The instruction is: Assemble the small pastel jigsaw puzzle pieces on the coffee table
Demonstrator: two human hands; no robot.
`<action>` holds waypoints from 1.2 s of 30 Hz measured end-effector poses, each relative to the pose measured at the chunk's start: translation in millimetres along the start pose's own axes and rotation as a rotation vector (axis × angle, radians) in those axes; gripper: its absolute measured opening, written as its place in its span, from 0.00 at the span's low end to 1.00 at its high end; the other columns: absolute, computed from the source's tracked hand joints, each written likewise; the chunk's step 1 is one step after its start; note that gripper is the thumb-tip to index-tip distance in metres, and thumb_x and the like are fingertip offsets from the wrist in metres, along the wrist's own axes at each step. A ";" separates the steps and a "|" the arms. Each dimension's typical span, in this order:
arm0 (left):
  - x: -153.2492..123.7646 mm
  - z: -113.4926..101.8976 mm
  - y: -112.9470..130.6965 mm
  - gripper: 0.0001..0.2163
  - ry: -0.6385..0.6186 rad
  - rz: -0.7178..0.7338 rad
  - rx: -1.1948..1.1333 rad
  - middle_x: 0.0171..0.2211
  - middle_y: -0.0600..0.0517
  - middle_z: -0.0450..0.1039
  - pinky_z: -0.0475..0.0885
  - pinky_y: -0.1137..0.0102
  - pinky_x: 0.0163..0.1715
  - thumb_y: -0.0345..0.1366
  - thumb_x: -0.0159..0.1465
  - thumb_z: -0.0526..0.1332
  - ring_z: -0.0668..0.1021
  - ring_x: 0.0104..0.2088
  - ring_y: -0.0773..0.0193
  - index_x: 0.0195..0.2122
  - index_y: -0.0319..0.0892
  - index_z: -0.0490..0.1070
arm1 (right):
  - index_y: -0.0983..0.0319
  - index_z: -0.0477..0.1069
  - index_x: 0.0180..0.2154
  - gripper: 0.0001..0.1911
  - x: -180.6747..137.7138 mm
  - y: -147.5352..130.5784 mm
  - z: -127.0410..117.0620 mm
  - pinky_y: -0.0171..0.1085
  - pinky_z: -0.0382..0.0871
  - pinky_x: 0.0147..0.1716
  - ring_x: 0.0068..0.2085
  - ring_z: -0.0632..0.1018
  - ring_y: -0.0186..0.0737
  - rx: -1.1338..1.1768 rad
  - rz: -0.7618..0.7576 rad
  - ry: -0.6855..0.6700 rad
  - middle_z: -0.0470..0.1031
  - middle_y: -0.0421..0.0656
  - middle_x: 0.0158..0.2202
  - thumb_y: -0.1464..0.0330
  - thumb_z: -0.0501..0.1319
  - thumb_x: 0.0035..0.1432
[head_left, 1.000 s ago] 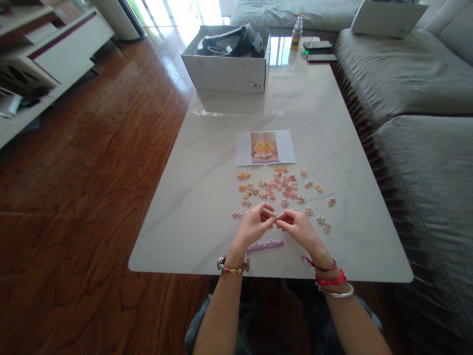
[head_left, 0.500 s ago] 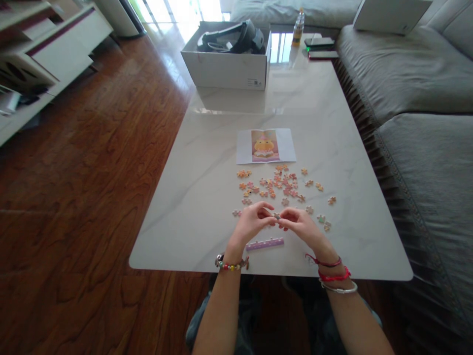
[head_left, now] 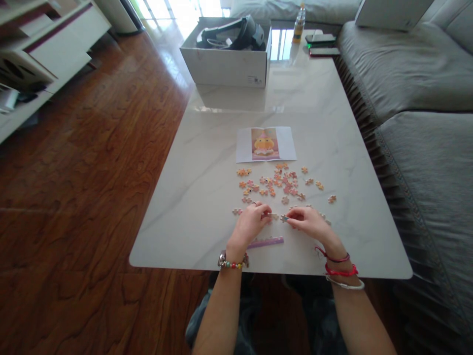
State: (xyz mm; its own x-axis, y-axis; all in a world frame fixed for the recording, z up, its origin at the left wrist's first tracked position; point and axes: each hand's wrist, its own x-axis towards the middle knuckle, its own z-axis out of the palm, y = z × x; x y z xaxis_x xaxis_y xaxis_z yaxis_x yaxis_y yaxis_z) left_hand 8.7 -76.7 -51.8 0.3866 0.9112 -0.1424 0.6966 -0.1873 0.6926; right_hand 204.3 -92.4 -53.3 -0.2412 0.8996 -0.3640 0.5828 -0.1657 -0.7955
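My left hand (head_left: 253, 221) pinches a pale puzzle piece (head_left: 274, 216) at its fingertips, low over the table. Just to its right, a greyish puzzle piece (head_left: 283, 218) is gripped between the thumb and fingers of my right hand (head_left: 306, 222). A small gap separates the two pieces. Below the hands lies a joined purple puzzle strip (head_left: 269, 241), its left end partly covered by my left wrist. Beyond the hands are scattered loose orange and pink puzzle pieces (head_left: 286, 183). My right hand hides some pieces beneath it.
A paper sheet with a printed picture (head_left: 265, 144) lies behind the pieces on the marble-look table (head_left: 177, 197). Farther back stand a white box (head_left: 229, 69) holding a dark headset and a bottle (head_left: 299, 24). Phones (head_left: 323, 51) lie near the sofa (head_left: 424, 148).
My hands have moved apart, the right one shifting rightward. Two separate pieces now show between them, where before the fingertips met around one small spot.
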 end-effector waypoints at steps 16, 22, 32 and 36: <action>-0.3 2.0 -0.4 0.05 -0.046 0.038 0.045 0.29 0.54 0.66 0.64 0.75 0.30 0.29 0.53 0.56 0.69 0.29 0.70 0.29 0.43 0.70 | 0.62 0.71 0.28 0.05 5.6 -7.1 15.1 0.33 0.64 0.30 0.26 0.70 0.32 -0.320 -0.171 0.233 0.68 0.41 0.27 0.73 0.56 0.49; -0.6 1.6 -1.1 0.05 -0.046 0.035 0.031 0.30 0.54 0.66 0.64 0.75 0.30 0.29 0.53 0.57 0.69 0.29 0.70 0.30 0.43 0.70 | 0.61 0.71 0.31 0.07 3.5 -1.7 8.0 0.33 0.65 0.30 0.27 0.70 0.32 -0.221 -0.206 0.193 0.69 0.41 0.30 0.74 0.55 0.50; 0.0 2.0 -0.6 0.06 -0.036 0.023 0.025 0.30 0.53 0.66 0.65 0.74 0.32 0.28 0.52 0.57 0.70 0.30 0.69 0.30 0.43 0.70 | 0.61 0.68 0.29 0.03 2.3 -5.4 11.4 0.33 0.64 0.29 0.28 0.69 0.32 -0.295 -0.254 0.149 0.66 0.41 0.31 0.73 0.58 0.49; -0.5 2.1 -1.6 0.05 -0.036 0.038 0.027 0.30 0.53 0.67 0.65 0.74 0.32 0.29 0.53 0.57 0.70 0.30 0.69 0.30 0.43 0.70 | 0.62 0.67 0.29 0.03 2.5 -4.8 10.6 0.32 0.64 0.30 0.29 0.69 0.32 -0.289 -0.272 0.114 0.65 0.41 0.31 0.73 0.57 0.50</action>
State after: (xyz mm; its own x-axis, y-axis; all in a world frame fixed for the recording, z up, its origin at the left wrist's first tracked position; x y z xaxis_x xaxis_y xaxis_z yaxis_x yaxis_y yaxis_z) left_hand 8.6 -77.6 -54.3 0.4342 0.8895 -0.1425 0.6970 -0.2315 0.6786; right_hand 192.7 -93.7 -55.5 -0.3379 0.9368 -0.0904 0.7076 0.1895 -0.6807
